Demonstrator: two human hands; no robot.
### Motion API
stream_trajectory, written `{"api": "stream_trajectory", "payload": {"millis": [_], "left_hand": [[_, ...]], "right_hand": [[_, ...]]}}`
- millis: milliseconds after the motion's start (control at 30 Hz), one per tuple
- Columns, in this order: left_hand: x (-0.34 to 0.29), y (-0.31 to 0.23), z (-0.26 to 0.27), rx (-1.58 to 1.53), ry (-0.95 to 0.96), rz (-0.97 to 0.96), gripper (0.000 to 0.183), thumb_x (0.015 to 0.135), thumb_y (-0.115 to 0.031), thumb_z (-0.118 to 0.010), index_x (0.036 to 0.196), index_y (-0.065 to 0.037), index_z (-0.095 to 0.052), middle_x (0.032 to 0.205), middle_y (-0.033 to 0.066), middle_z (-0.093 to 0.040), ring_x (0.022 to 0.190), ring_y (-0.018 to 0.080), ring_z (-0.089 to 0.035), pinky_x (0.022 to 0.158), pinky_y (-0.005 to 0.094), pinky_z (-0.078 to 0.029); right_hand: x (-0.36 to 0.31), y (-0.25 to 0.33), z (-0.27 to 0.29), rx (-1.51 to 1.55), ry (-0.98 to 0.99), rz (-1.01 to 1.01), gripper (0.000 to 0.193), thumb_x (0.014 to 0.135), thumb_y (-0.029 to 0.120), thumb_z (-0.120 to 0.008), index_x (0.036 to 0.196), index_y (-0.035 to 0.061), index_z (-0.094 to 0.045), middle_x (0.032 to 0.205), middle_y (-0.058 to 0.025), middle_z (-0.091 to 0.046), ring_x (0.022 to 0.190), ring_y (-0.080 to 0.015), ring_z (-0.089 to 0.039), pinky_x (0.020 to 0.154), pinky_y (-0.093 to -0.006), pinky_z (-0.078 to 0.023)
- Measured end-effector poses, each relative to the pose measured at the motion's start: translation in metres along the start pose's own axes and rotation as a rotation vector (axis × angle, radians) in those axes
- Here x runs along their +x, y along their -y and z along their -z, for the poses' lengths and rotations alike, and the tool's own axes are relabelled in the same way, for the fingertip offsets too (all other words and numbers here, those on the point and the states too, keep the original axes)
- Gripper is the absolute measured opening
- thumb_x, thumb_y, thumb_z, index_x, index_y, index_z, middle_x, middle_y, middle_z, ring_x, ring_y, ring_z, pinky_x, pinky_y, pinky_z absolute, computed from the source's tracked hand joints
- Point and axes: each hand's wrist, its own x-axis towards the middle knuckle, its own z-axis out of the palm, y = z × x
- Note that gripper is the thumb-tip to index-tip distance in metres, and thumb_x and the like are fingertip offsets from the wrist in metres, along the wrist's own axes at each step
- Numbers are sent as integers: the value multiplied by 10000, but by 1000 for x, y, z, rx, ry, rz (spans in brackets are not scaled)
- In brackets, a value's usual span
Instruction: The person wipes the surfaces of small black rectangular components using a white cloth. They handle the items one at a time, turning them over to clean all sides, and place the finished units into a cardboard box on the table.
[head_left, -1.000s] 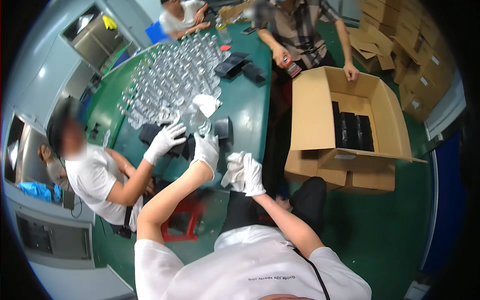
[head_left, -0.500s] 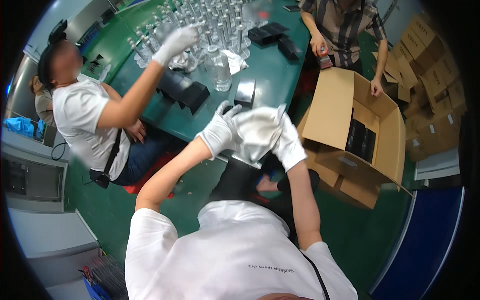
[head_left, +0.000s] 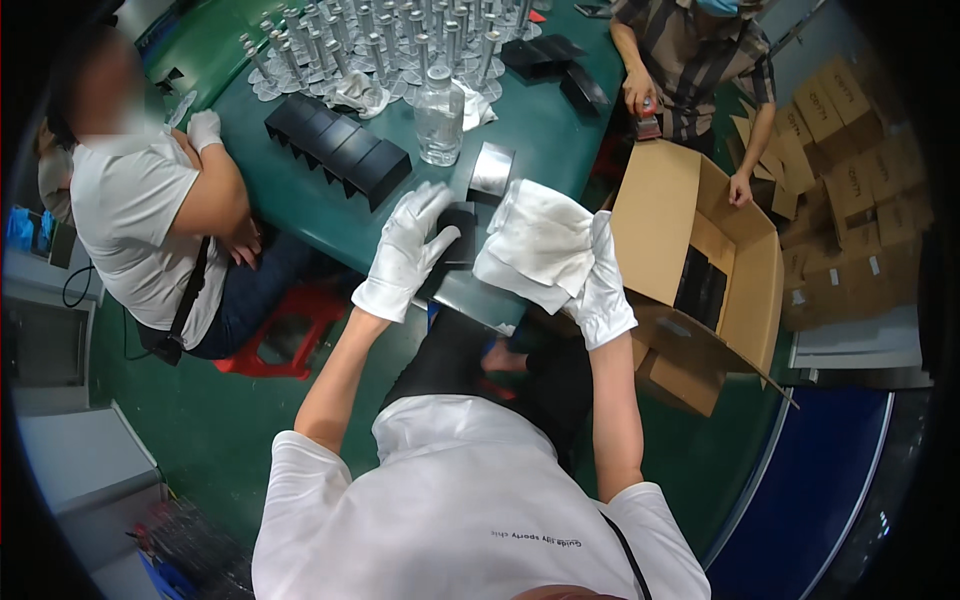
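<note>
My left hand (head_left: 402, 255), in a white glove, is at the near edge of the green table with fingers and thumb apart. Beside its thumb stands a small black box (head_left: 460, 245); whether they touch I cannot tell. A white cloth (head_left: 535, 240) hangs folded from my right hand (head_left: 605, 300), also gloved, whose fingers are closed on its right side. Just beyond the cloth lies a black piece with a shiny, reflective face (head_left: 492, 172). Farther off, a clear bottle (head_left: 439, 118) stands upright.
Joined black boxes (head_left: 340, 150) lie left of the bottle. Metal posts on round clear bases (head_left: 375, 50) crowd the far table. A co-worker (head_left: 140, 210) sits at the left; another (head_left: 690, 70) stands at the far right by an open carton (head_left: 650, 215) holding black boxes.
My left hand has let go of the cloth and moved left, its fingers spreading. My right hand keeps the cloth. The co-worker at the left has drawn the raised arm back from the table.
</note>
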Motion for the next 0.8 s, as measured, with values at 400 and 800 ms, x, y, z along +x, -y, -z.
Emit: {"api": "stream_trajectory", "payload": {"millis": [400,800], "left_hand": [[142,55,-43,-536,-407,107,1149,694,-153,-905,1567,38,-183,1399,234,-529,1264,325,-549,1092,386,-434],[142,52,-65,-463,-246,-96,747,775,-41,-830,1411,-42,-438,1304,139,-621,1224,245,-604,1040,351,-481]], "right_hand": [[33,-12,-29,226,226,33,585,944,199,-709,1448,14,-477,1414,-182,-578,1254,-322,-609,1110,-472,-486],[50,5,-3,14,189,315,710,857,285,-809,1432,17,-489,1271,-113,-662,1149,-271,-667,1009,-446,-569]]}}
